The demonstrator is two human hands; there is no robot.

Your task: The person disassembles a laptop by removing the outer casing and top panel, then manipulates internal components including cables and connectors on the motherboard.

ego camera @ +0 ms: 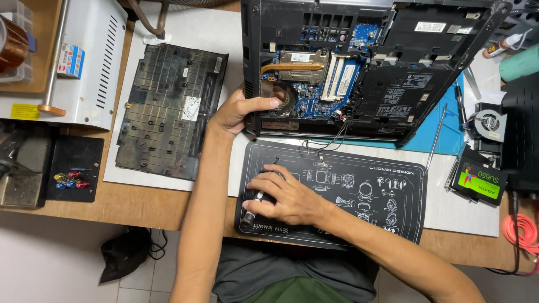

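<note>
An opened black laptop (404,73) lies upside down at the top of the desk, its blue circuit board (317,92), copper heat pipe and memory modules exposed. My left hand (238,112) grips the laptop's front left corner, thumb resting by the fan opening. My right hand (283,196) lies on the black work mat (365,191) nearer to me, fingers closed around a small black screwdriver (254,203) at the mat's left edge. Thin loose wires trail from the laptop onto the mat.
The removed bottom cover (168,109) lies to the left on white paper. A small tray with coloured bits (70,179) sits far left. At right are a loose fan (489,122), a boxed drive (480,182), a long thin rod (435,140) and an orange cable (522,233).
</note>
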